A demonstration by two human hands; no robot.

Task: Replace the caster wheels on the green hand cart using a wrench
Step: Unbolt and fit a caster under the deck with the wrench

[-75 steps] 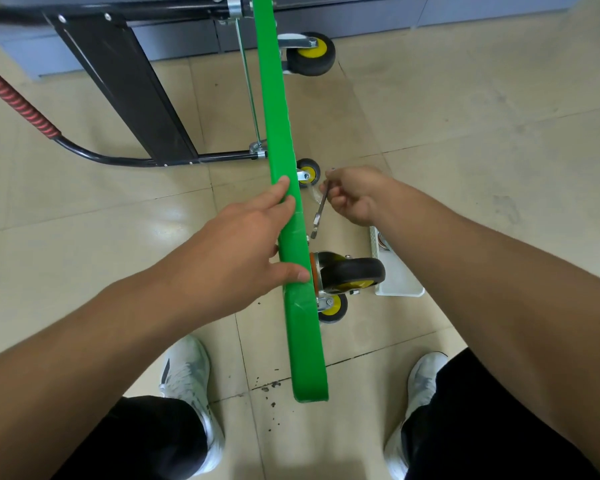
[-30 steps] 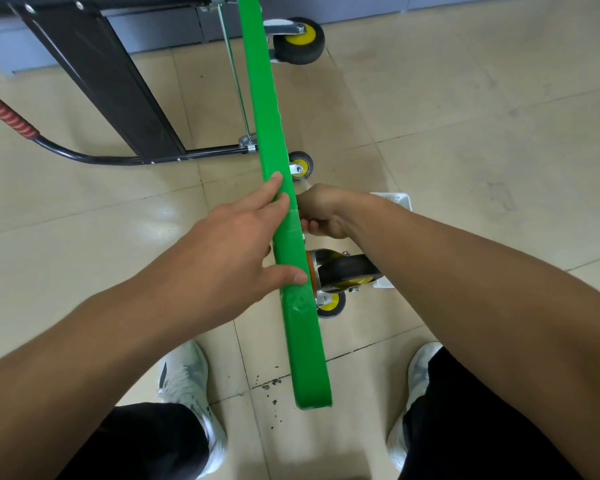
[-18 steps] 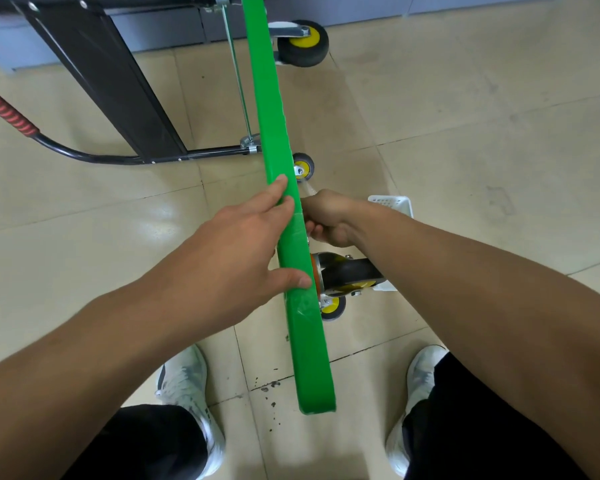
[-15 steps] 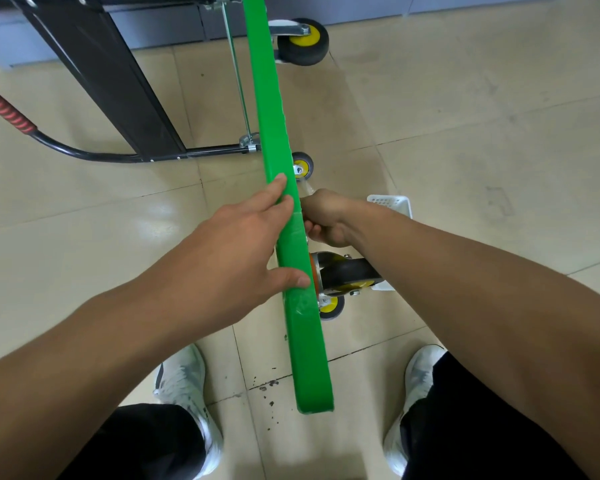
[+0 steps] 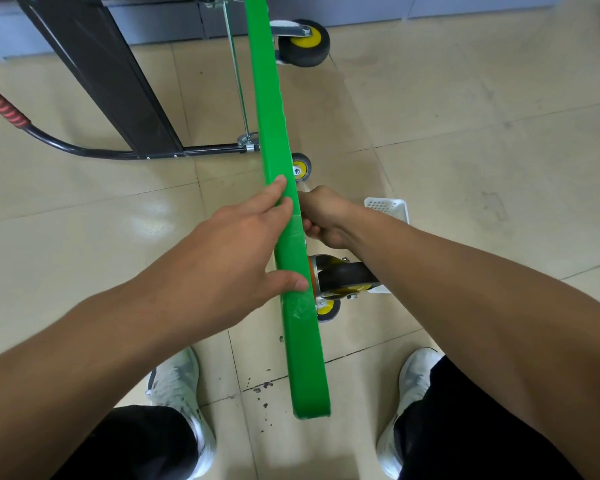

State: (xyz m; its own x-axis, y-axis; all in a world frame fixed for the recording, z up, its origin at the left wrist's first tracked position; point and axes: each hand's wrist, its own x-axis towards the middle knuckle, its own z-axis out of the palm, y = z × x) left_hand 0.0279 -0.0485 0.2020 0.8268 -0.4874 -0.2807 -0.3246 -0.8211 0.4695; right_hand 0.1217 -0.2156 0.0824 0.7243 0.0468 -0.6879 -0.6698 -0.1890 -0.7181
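Head view looked down on a tiled floor (image 5: 465,150), and we read it from the left. At the far left a red ribbed grip (image 5: 0,105) ran into the cart's black handle tube (image 5: 84,152), which curved along the floor toward the deck, with a black panel (image 5: 111,81) slanting above it.

Our left hand (image 5: 229,258) came next. Its fingers lay straight along the upturned edge and its thumb was laid across that edge, so it pressed on the deck rather than closing round it.

The green hand cart (image 5: 281,216) stood on its side in the middle, deck on edge. Its long axis ran from between our white shoes (image 5: 177,382) away toward a grey-blue unit (image 5: 167,19) at the top, leaning slightly left as it went. Its underside faced right, so the wheels pointed right.

Just right of the edge, our right hand (image 5: 323,220) was tucked against the underside with its fingers curled. The hand and the deck hid what those fingers closed on, so we could not tell.

Under that forearm sat a black caster wheel (image 5: 343,277) in a metal fork. A small yellow-hubbed caster (image 5: 328,308) sat nearer us, another (image 5: 302,168) beyond the hand, and a larger one (image 5: 303,43) at the far end. A white plastic basket (image 5: 388,207) lay on the floor beside the right wrist.
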